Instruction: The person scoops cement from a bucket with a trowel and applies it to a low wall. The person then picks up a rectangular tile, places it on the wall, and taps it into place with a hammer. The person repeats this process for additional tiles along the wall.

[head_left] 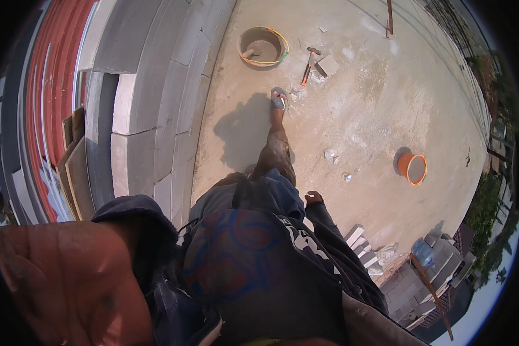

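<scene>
My left hand [69, 282] is raised very close to the camera at the lower left, its creased palm showing below a dark sleeve cuff. Its fingers run out of the picture, so their pose is hidden; nothing shows in the palm. Down at my side hangs my right hand [313, 198], loosely bent with the thumb apart and nothing in it. It is over the concrete floor, nearest to my blue shorts [282, 193]. Ahead lie a hammer [309, 66] with an orange and black handle and a grey block piece [327, 66]. My sandalled foot [278, 99] is just short of them.
A wall of pale grey blocks [176, 98] runs along my left. A mortar tub [263, 47] with a tool in it stands ahead beside it. To the right is an orange bucket [412, 168]. White rubble [331, 154] dots the floor, and stacked blocks [406, 282] stand behind right.
</scene>
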`<act>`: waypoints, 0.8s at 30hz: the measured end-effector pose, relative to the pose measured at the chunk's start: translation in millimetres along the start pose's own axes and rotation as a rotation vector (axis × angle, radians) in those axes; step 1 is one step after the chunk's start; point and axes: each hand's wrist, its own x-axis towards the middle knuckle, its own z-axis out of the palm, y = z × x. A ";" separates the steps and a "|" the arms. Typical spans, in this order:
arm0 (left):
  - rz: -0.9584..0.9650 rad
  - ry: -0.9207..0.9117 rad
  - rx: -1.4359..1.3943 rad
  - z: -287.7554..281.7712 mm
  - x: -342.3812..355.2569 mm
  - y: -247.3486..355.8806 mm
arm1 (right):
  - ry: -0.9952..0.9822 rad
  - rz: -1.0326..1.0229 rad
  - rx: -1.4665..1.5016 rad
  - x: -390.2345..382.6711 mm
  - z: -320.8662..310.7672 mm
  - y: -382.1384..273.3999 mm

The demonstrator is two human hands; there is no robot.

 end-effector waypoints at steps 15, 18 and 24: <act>-1.841 -1.753 0.390 120.8 -484.0 -222.0 | 0.041 -0.060 -0.151 624.8 6.5 -519.0; -2.209 -1.595 0.483 77.6 -512.3 -178.6 | 0.156 0.023 -0.183 687.2 -7.4 -511.0; -2.438 -1.328 0.509 95.6 -444.6 -172.8 | 0.339 -0.070 0.107 618.3 3.9 -552.2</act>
